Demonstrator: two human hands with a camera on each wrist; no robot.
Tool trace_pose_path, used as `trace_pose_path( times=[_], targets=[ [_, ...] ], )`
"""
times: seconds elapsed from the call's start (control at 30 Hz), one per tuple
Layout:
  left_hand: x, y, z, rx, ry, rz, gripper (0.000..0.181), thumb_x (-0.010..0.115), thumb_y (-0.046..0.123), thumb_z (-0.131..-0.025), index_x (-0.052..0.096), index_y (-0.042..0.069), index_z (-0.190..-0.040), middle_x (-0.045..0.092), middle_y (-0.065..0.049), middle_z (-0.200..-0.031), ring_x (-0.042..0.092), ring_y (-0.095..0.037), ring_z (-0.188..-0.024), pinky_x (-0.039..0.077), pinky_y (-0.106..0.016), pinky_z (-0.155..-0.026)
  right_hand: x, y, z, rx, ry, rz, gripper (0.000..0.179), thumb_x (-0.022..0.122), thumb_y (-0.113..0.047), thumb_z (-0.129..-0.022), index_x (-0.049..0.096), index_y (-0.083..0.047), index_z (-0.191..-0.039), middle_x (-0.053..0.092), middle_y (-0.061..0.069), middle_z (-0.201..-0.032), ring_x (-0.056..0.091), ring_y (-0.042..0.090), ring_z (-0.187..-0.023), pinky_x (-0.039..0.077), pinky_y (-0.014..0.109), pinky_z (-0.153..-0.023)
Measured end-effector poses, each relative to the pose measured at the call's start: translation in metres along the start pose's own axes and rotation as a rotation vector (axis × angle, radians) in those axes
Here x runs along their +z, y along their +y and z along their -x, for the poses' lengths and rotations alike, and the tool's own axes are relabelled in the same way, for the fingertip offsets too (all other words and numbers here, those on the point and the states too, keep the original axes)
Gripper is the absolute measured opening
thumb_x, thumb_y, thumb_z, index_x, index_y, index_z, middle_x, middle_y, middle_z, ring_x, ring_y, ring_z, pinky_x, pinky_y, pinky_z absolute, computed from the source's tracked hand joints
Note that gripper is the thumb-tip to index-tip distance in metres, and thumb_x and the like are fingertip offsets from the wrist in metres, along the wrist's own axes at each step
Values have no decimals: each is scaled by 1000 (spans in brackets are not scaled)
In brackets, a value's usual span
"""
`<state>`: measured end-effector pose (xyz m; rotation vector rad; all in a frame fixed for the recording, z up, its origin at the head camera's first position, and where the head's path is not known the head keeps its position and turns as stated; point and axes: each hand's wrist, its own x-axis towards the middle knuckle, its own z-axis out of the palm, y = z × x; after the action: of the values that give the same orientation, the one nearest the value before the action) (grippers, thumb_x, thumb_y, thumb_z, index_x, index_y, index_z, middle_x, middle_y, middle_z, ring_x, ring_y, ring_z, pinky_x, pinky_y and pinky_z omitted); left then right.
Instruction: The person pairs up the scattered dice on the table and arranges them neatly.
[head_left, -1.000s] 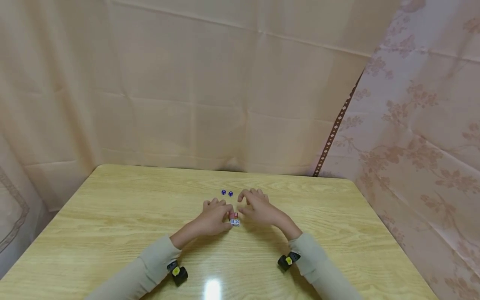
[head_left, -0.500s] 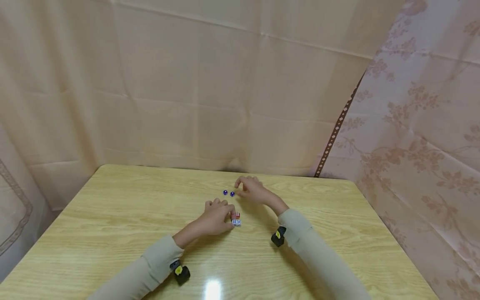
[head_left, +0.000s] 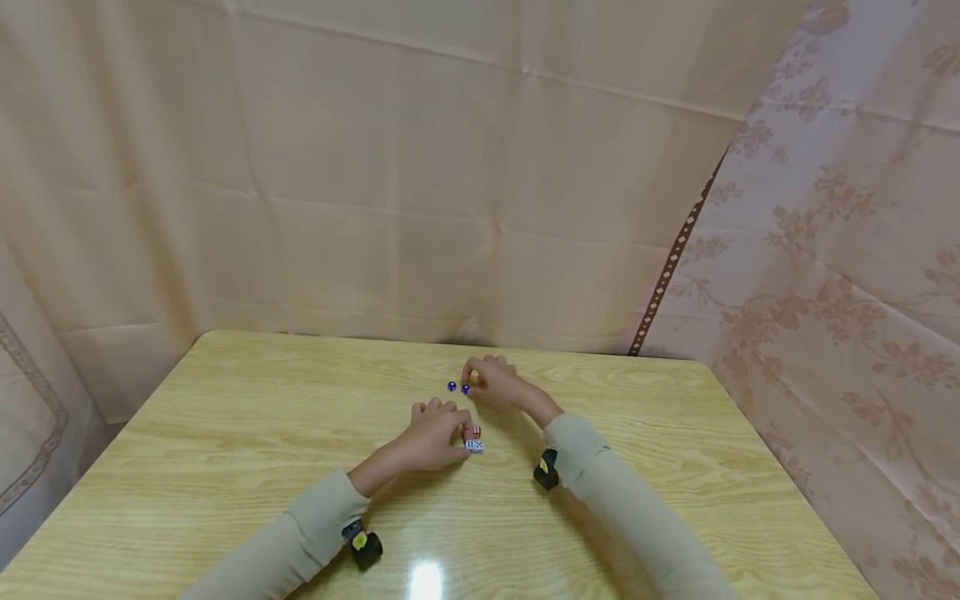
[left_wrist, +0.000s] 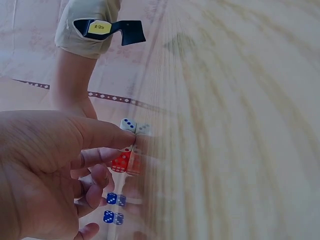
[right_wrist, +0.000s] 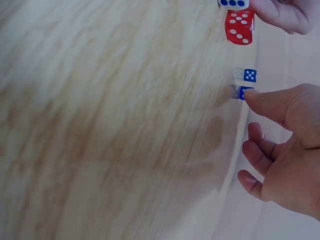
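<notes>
Two white dice (head_left: 475, 447), seemingly side by side, stand on the table with a red die (head_left: 477, 432) behind them. My left hand (head_left: 431, 437) holds this small group, thumb against the white die (left_wrist: 128, 124) and index finger at the red die (left_wrist: 120, 163). Part of the group is hidden by the fingers. Farther back, my right hand (head_left: 493, 383) has thumb and index finger at the right-hand blue die (head_left: 466, 389). In the right wrist view, the thumb covers part of that blue die (right_wrist: 244, 93). Another blue die (head_left: 452, 386) sits untouched just left of it.
The wooden table (head_left: 300, 392) is glossy and mirrors the dice. A beige curtain (head_left: 375, 167) hangs behind its far edge, and a flowered curtain (head_left: 840, 275) hangs along the right. Both wrists carry a black camera (head_left: 367, 550).
My right hand has moved from beside the red and white dice, away and leftward, to the right-hand blue die, its thumb and index finger closing on it. My left hand stays at its dice.
</notes>
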<state>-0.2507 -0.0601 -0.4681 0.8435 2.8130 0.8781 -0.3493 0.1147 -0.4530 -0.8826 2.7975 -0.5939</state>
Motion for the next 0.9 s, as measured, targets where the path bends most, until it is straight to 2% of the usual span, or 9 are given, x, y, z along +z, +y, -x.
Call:
trace_pose_path(
  times=[0.43,0.9],
  targets=[
    [0,2,0,-1,2,-4,17,80,16,-85,63,18,-88,50,0,-83,36,-21,-83,20,-45,-80,2,-5,3,18,0,40,11,67,-12,-97,62,-14,-107,56,7,-95,41,24,-94,26,39,-81],
    [1,2,0,-7,10,-14,17,80,17,-84,63,18,-90,49,0,-82,36,-21,-82,21,-44,-81,2,5,24,50,4,2,10,68,-15,-97,62,-14,-104,56,4,-93,42,22,-91,28,38,-81]
  ],
)
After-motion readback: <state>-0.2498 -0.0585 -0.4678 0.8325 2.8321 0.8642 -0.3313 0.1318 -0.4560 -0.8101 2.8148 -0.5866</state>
